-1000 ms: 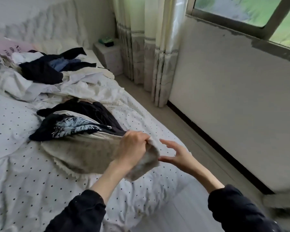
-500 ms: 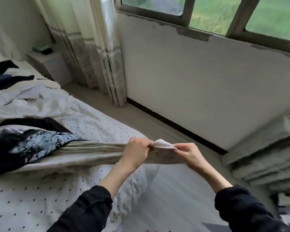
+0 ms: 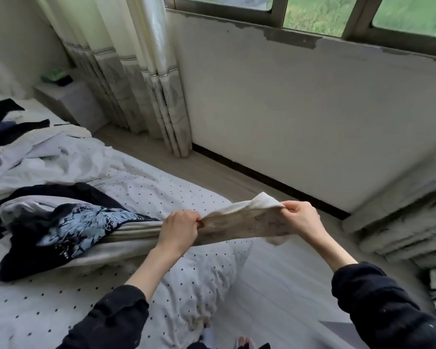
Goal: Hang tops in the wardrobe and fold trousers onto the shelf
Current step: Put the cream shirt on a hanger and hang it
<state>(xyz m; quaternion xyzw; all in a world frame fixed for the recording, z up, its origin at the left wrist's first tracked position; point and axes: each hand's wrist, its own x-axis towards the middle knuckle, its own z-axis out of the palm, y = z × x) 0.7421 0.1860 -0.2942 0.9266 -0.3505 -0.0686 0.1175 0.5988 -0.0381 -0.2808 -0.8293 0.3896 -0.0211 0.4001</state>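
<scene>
Both hands were on the same beige garment, stretched out just below the middle of the frame. The left hand had its fingers curled tight round a bunched part of it, and the right hand had its fingers pinched on the far end, where a paler corner flipped up. Couldn't tell if it was a top or trousers tbh. The rest of the cloth ran off to the left, under a dark top with a light blue print lying on the bed. That polka-dot bed filled the lower left, with more crumpled white clothes and some dark ones further up the left edge. Curtains hung at the top middle, by the window wall, and a small nightstand sat in the upper left
</scene>
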